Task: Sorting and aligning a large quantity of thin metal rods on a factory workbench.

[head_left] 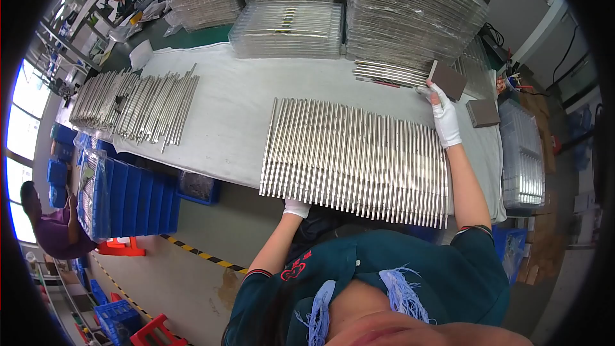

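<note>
A grey sanding block (448,80) is gripped in the gloved right hand (444,115) at the far end of the row of metal rods (355,160). The left hand (296,207) is tucked at the near edge, grip can't be told. Rods could probably get nudged off the white cloth (237,115) if bumped.

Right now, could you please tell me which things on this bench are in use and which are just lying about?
In use:
right hand, gloved, holding grey block
left hand at the near edge of the row of metal bars

Lying about:
spare grey block
loose bars
stacked clear trays
blue bins
</note>
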Tool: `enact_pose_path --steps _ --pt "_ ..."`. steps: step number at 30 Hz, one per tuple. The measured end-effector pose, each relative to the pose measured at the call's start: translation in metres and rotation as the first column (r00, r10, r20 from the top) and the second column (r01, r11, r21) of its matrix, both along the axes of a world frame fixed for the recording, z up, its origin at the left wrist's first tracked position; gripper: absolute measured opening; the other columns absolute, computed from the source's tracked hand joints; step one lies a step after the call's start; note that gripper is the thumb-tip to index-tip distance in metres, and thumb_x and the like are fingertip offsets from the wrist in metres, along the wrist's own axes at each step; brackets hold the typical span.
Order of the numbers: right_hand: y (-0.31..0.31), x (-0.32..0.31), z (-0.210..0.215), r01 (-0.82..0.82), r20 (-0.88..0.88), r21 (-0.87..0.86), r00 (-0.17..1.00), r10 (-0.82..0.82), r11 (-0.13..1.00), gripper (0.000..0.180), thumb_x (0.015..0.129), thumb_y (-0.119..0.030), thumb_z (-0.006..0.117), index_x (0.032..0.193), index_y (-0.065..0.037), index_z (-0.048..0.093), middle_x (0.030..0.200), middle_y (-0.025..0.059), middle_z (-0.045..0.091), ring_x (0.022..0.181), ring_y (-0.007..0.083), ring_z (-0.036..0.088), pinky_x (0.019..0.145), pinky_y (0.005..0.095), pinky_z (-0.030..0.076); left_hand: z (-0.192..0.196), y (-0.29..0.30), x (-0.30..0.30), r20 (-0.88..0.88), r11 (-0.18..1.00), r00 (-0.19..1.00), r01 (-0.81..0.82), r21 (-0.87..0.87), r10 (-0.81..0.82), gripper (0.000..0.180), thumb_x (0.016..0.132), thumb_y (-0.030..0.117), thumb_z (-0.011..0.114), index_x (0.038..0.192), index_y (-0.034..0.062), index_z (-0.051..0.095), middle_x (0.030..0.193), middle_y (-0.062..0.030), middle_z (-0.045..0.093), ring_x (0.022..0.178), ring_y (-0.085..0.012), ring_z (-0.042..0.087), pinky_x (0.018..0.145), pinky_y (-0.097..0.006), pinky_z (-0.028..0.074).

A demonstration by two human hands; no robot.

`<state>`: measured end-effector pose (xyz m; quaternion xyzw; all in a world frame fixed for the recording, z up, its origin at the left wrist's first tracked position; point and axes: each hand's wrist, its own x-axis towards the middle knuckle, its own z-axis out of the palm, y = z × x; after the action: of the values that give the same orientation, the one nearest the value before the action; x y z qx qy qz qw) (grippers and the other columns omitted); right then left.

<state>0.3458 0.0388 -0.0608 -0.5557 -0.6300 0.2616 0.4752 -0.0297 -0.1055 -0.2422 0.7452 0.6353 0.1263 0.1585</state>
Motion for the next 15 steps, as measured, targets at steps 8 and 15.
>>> enact_pose_path --steps 8,15 --pt "0.000 -0.002 0.001 -0.010 0.046 0.000 0.999 0.010 1.000 0.054 0.096 -0.045 0.044 0.131 -0.004 0.050 0.130 0.0088 0.054 0.119 0.0169 0.049 0.103 0.0292 0.034 -0.015 0.000 0.000 0.047 0.945 0.999 -0.013 0.327 -0.002 0.054 0.084 0.031 0.057 0.133 0.0086 0.047 0.136 -0.0138 0.046 0.128 -0.0334 0.040 0.107 -0.047 0.029" --pt "0.000 -0.003 0.002 -0.012 0.052 0.001 0.999 0.012 1.000 0.055 0.096 -0.046 0.044 0.131 -0.004 0.050 0.130 0.0090 0.053 0.119 0.0175 0.049 0.102 0.0296 0.034 -0.026 -0.002 -0.002 -0.071 0.936 0.998 0.026 0.352 -0.001 0.054 0.084 0.032 0.057 0.133 0.0095 0.047 0.136 -0.0137 0.045 0.128 -0.0329 0.040 0.107 -0.047 0.030"
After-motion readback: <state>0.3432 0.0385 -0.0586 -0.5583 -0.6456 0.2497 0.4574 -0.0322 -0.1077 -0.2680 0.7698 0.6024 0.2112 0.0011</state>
